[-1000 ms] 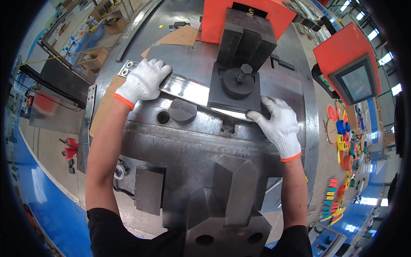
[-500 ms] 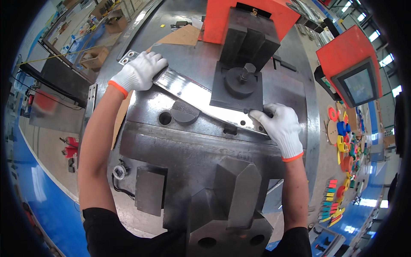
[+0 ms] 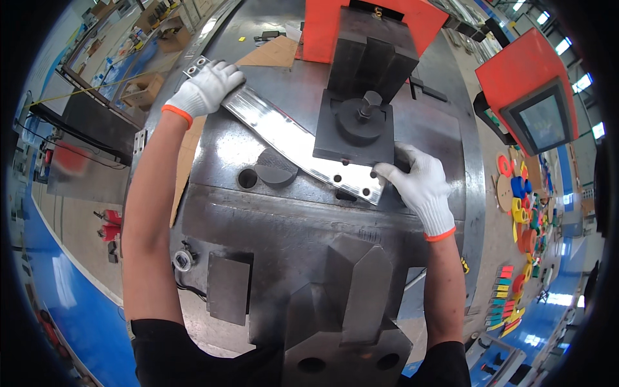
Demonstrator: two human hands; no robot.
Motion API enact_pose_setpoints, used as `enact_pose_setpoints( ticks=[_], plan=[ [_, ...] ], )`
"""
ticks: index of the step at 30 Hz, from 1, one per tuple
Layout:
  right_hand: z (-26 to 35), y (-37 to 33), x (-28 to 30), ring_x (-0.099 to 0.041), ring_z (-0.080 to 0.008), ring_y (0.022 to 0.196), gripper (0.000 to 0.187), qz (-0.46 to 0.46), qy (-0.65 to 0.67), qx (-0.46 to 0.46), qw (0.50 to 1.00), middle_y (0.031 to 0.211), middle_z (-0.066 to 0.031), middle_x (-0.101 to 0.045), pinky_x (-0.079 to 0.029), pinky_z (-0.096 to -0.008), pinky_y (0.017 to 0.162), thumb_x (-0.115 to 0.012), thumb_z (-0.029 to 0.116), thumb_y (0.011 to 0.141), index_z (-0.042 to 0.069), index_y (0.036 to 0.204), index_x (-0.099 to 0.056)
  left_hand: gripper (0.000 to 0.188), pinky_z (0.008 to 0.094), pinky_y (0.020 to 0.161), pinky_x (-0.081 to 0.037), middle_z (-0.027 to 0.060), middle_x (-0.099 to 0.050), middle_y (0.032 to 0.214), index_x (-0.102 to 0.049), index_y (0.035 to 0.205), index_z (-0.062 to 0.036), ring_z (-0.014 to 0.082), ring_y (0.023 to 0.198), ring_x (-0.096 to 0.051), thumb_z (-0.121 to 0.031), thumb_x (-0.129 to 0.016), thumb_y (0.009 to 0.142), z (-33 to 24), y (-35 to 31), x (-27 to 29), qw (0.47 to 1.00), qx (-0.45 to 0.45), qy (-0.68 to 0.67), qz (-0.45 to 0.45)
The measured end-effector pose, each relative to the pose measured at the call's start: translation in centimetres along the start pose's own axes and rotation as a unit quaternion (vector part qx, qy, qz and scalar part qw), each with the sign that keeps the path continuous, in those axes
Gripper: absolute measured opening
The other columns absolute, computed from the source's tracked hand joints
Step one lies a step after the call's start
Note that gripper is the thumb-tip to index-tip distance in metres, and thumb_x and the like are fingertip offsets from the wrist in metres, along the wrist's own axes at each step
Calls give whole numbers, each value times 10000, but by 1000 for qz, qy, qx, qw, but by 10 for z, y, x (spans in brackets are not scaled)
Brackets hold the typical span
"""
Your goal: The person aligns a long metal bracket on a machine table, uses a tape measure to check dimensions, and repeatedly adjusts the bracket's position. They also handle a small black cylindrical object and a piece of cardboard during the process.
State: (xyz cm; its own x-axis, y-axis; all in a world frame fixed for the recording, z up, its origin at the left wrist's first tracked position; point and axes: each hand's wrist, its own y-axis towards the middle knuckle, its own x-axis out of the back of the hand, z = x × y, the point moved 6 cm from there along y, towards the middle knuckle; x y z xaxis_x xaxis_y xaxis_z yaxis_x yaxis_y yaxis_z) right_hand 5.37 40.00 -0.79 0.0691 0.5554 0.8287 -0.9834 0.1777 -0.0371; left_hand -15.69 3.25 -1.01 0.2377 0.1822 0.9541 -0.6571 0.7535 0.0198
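A long, shiny flat metal bar [image 3: 274, 128] with holes at both ends lies slantwise over the steel machine bed. My left hand [image 3: 209, 88], in a white glove with an orange cuff, is closed around its far left end. At the other end my right hand [image 3: 422, 187], gloved alike, has its thumb on the bar's corner beside a hole. Its other fingers are partly hidden beside the black block [image 3: 329, 138], which is topped by a round disc with a bolt [image 3: 361, 121]. That block covers part of the bar's edge. A dark half-round steel piece [image 3: 276, 173] sits just below the bar.
Behind the block rises a dark press head [image 3: 374, 55] on a red machine body. A red control box with a screen [image 3: 541, 122] hangs at the right. Nearest me stands a pointed steel die [image 3: 367, 297]. Coloured tape rolls [image 3: 518, 187] lie on the right.
The bar has swung to a steeper slant. Its right end has slid left, showing more of its holes, and its left end has gone farther away with my left hand.
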Motion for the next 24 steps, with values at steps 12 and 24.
enact_pose_setpoints(
  ticks=[12, 24],
  plan=[
    [-9, -1, -4, -765, -330, 1102, 647, -26, -33, 18, 999, 1201, -177, -785, -588, -398, 973, -840, 476, 842, 99, 1356, -725, 309, 484, 1063, -463, 178, -617, 1194, -602, 1208, -56, 400, 1211, -586, -18, -652, 906, 96, -84, -18, 997, 79, -7, -25],
    [-5, -2, -3, -776, -327, 1040, 597, -38, -24, 30, 999, 1138, -170, -798, -596, -405, 928, -875, 360, 822, 67, 1320, -723, 422, 528, 935, -557, 271, -686, 1110, -549, 1163, 7, 464, 1061, -679, -158, -703, 807, 46, -279, -24, 924, 352, -106, 106]
  ],
)
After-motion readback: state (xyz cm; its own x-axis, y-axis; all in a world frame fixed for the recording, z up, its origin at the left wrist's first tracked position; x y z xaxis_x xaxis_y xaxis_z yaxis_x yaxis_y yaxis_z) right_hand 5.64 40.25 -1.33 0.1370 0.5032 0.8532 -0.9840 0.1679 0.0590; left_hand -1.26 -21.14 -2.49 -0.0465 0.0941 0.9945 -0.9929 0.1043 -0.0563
